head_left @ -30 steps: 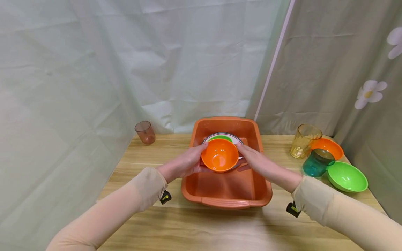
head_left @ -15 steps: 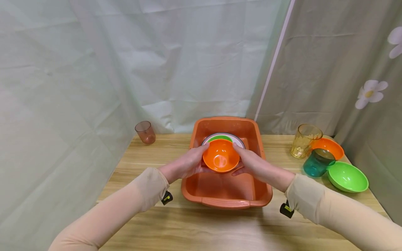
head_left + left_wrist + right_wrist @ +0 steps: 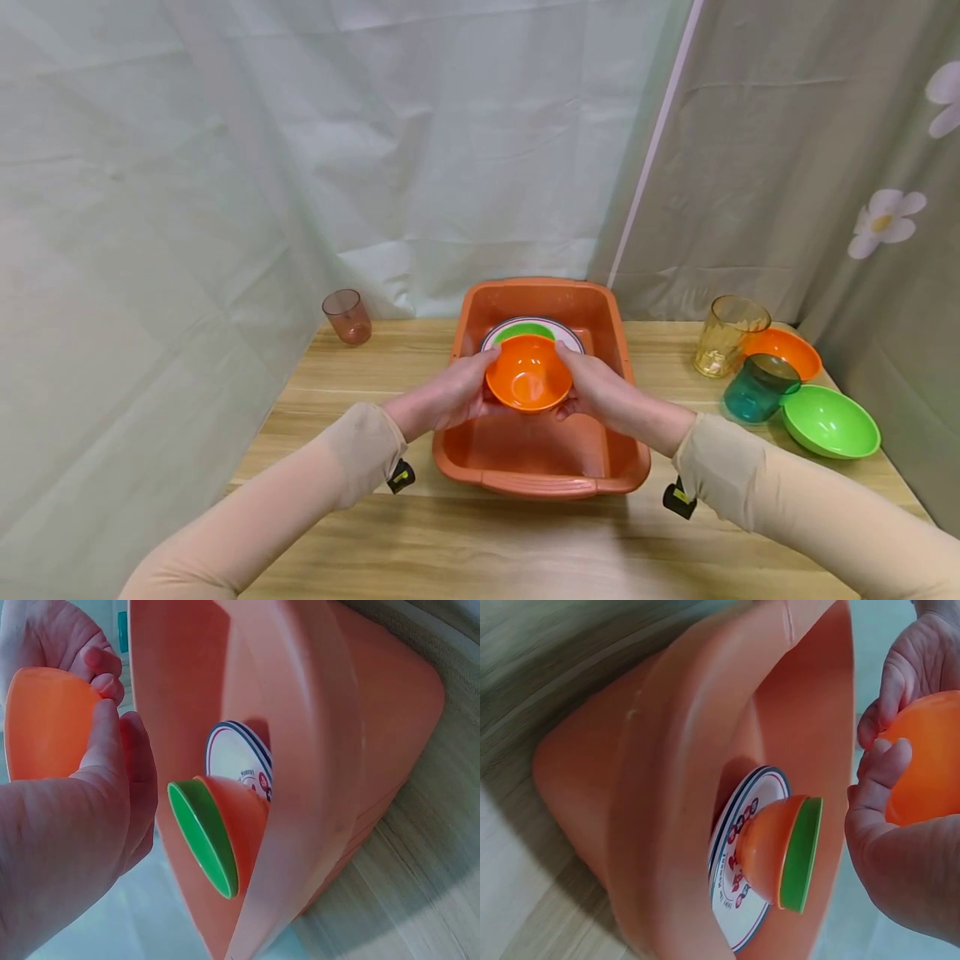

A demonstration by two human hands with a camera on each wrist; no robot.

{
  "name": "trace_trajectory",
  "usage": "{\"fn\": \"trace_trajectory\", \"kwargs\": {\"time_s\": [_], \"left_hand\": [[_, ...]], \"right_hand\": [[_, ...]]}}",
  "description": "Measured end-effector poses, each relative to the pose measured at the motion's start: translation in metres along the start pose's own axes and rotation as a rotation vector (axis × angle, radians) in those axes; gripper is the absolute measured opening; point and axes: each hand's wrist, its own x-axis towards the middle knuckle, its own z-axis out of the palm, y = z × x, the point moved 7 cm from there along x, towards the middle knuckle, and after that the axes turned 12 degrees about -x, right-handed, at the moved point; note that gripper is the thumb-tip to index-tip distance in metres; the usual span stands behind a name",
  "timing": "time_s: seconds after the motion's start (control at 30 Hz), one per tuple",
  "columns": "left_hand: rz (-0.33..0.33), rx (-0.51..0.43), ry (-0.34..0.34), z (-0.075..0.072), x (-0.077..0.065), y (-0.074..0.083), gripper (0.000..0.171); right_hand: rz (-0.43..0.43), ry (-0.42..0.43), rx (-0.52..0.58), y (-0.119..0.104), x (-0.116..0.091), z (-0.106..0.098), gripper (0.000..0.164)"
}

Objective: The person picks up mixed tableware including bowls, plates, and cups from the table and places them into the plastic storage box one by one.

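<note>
An orange bowl (image 3: 528, 375) is held above the basin, its mouth tilted toward the head camera. My left hand (image 3: 456, 390) grips its left side, thumb at the rim and fingers underneath. On the opposite side my right hand (image 3: 603, 392) grips it the same way. In both wrist views the fingertips of the two hands come close together under the bowl. Below, inside the terracotta-coloured plastic basin (image 3: 540, 485), a green bowl (image 3: 801, 855) nests in another orange bowl (image 3: 761, 851). That pair stands on stacked white plates (image 3: 724, 892) with dark rims and printed designs.
A reddish clear tumbler (image 3: 347, 318) stands at the table's back left. Grouped at the right are a yellow tumbler (image 3: 716, 342), a teal tumbler (image 3: 752, 400), an orange bowl (image 3: 795, 354) and a green bowl (image 3: 828, 423). Curtains (image 3: 450, 167) border the wooden table (image 3: 420, 542).
My right hand has moved left, closing in on the bowl with its thumb now over the rim. The bowl has shifted slightly right. My left hand keeps its hold.
</note>
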Motion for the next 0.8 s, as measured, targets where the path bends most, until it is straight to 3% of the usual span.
{"fn": "trace_trajectory", "kwargs": {"time_s": [0.33, 0.57, 0.8], "left_hand": [[-0.014, 0.077, -0.003, -0.002, 0.0, -0.004, 0.059], [0.016, 0.149, -0.028, -0.002, -0.002, -0.003, 0.064], [0.047, 0.363, 0.031, -0.007, -0.004, 0.005, 0.07]], "right_hand": [[-0.041, -0.021, 0.005, 0.001, 0.005, 0.0, 0.059], [-0.071, -0.032, -0.003, 0.0, 0.009, -0.003, 0.06], [-0.095, -0.026, -0.035, -0.006, 0.012, -0.005, 0.058]]}}
